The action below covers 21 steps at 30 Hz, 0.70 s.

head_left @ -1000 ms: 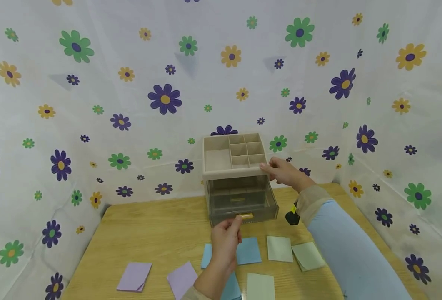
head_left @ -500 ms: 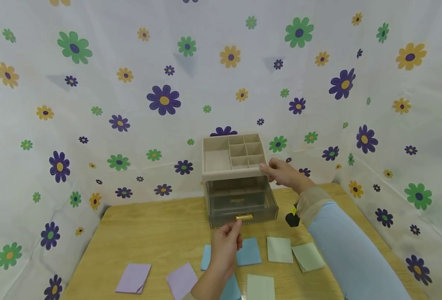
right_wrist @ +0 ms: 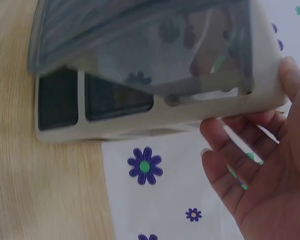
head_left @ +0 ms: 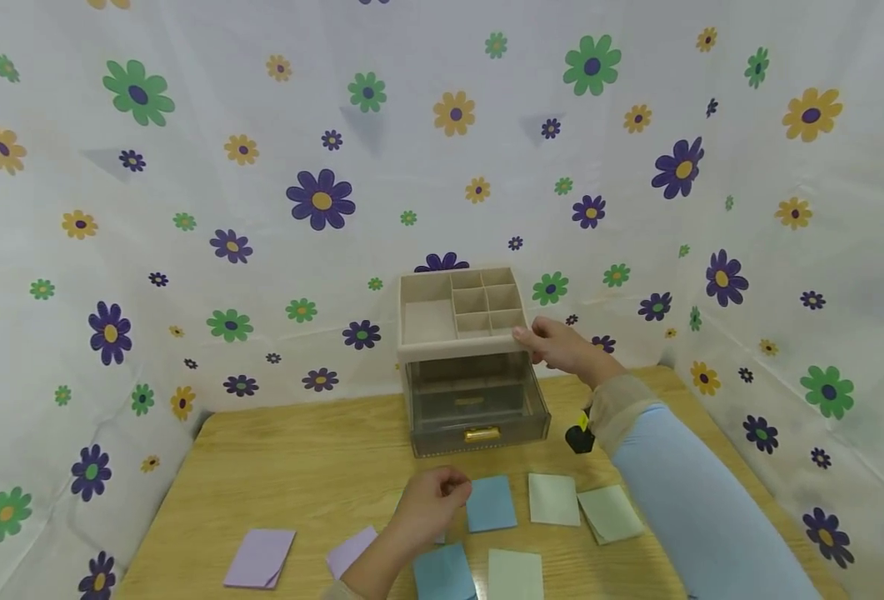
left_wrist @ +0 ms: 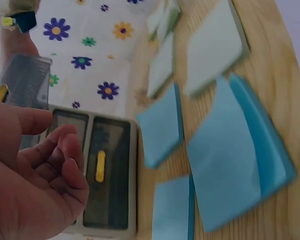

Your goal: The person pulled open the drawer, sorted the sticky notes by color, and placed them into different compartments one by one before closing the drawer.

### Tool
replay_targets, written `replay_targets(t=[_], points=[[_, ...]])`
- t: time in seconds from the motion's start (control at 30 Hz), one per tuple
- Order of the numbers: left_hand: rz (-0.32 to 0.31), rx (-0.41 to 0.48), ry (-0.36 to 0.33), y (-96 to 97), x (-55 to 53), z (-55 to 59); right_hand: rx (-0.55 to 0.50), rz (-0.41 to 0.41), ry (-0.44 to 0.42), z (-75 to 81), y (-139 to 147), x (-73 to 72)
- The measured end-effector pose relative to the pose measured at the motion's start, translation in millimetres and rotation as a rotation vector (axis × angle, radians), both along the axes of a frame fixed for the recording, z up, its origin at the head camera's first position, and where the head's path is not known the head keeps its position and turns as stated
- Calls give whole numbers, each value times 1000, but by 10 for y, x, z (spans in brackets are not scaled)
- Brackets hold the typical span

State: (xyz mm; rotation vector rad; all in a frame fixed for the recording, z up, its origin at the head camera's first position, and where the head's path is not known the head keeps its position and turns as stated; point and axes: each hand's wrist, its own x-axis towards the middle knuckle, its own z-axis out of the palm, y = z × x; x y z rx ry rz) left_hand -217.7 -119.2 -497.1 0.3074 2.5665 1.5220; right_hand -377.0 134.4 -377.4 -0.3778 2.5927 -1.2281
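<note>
A beige desk organizer (head_left: 452,348) with a compartmented top stands at the back of the table. Its smoky see-through upper drawer (head_left: 442,442) with a gold handle (head_left: 482,434) is pulled out; inside, I see no contents. My right hand (head_left: 561,346) grips the organizer's front right corner, thumb on the top rim and fingers at the side. In the right wrist view, that hand (right_wrist: 270,165) is at the beige edge. My left hand (head_left: 428,504), fingers loosely curled and holding nothing, hovers over the note pads in front of the drawer. Lower drawers (left_wrist: 107,175) look closed.
Sticky note pads lie on the wooden table (head_left: 292,467): lilac pads (head_left: 260,558) at left, blue pads (head_left: 492,504) in the middle, pale green pads (head_left: 554,500) to the right. A black item with a yellow tab (head_left: 580,439) is at my right wrist. Flowered sheeting (head_left: 322,292) surrounds the table.
My left hand has let go of the drawer handle and moved down towards me, away from the drawer. The right hand keeps its place on the organizer.
</note>
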Motion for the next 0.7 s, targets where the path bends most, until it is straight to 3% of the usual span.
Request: replay_targets(t=[0.1,0.2,0.3,0.47,0.7], points=[[-43,-172,104,-151,-61,-67,-9,-24,-16,11,-10,28],[-54,-288,149,-307,-111,-128,-37,-57,-41,19,4,101],[-34,-369,172,-421,-186,-181,-33,-93,-2,19,85,204],[-28,-406,171,-549,-270,-238,8,-78,186,-61,209,455],[-135,-440,182,-618,-334,-229,3,6,442,-283,272,796]])
